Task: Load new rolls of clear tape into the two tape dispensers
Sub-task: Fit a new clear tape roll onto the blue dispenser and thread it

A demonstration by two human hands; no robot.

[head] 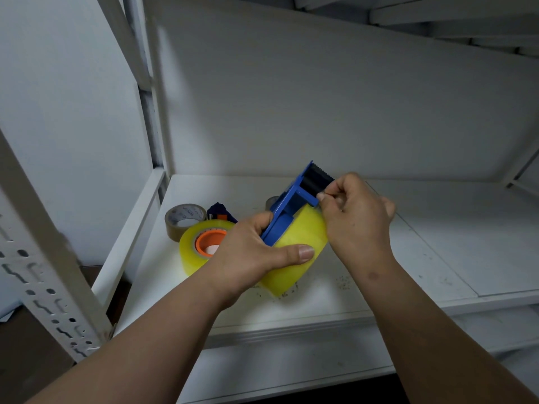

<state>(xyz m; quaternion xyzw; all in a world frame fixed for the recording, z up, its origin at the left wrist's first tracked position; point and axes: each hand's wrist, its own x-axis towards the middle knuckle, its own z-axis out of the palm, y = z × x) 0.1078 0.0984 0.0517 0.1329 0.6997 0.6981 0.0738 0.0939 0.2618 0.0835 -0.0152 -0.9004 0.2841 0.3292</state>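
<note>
White shelf [379, 258] — left hand [250, 252] clamps loaded blue dispenser [294, 205]; right hand [358, 214] fingers pinched, probably on tape end.

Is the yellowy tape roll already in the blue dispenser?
Yes, it's in. The tape roll sits inside the blue dispenser, which the left hand holds, while the right hand pinches near the roller.

One head-worn wide-angle view looks forward and down from close above both forearms onto a white shelf [379, 258]. It faces the shelf's back panel [320, 97]; the fingers [303, 253] sit mid-frame, with the upright post [43, 258] left of them.
</note>
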